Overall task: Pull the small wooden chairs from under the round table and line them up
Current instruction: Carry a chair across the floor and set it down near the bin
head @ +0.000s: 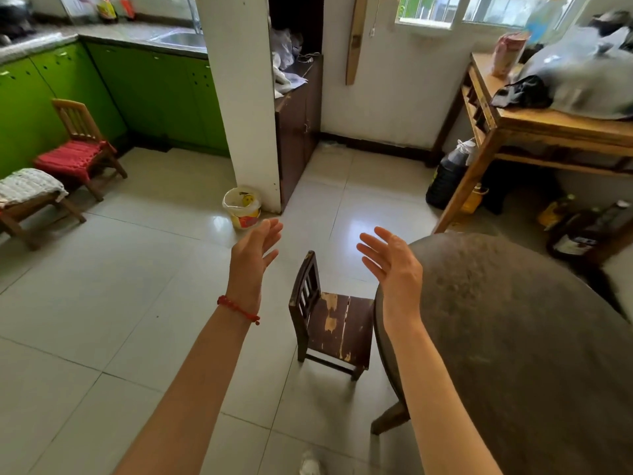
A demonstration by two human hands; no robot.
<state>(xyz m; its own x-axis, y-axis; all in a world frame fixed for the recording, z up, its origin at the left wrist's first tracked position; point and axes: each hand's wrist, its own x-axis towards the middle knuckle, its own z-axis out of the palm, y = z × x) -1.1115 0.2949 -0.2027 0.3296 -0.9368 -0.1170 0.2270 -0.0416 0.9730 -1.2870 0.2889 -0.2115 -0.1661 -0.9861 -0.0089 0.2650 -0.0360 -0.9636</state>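
— Two hands up, both bare. What are they gripping?

— Nothing. The left hand (255,250) has its fingers spread and its grip wide, palm turned inward, with a red string bracelet (238,309) on the wrist. The right hand (394,260) mirrors it, its grip just as wide, hanging above the rim of the round table (513,337).

— And the chairs?

— One dark wooden chair (330,317) stands on the tiled floor (120,303) between and below the two hands. Its seat, with worn paint, runs partly under the table's edge, and its slatted back faces away from the table. Neither hand touches it.

— Any others?

— Far left, by the green cabinets (154,94), a light wooden chair with a red cushion (77,150) stands upright. Just beside it, nearer the picture's edge, is a low seat with a pale cushion (29,197); it is cut off, so I cannot tell whether it has a back.

— Anything between?

— A yellow and white bucket (242,207) at the foot of the white pillar (246,97).
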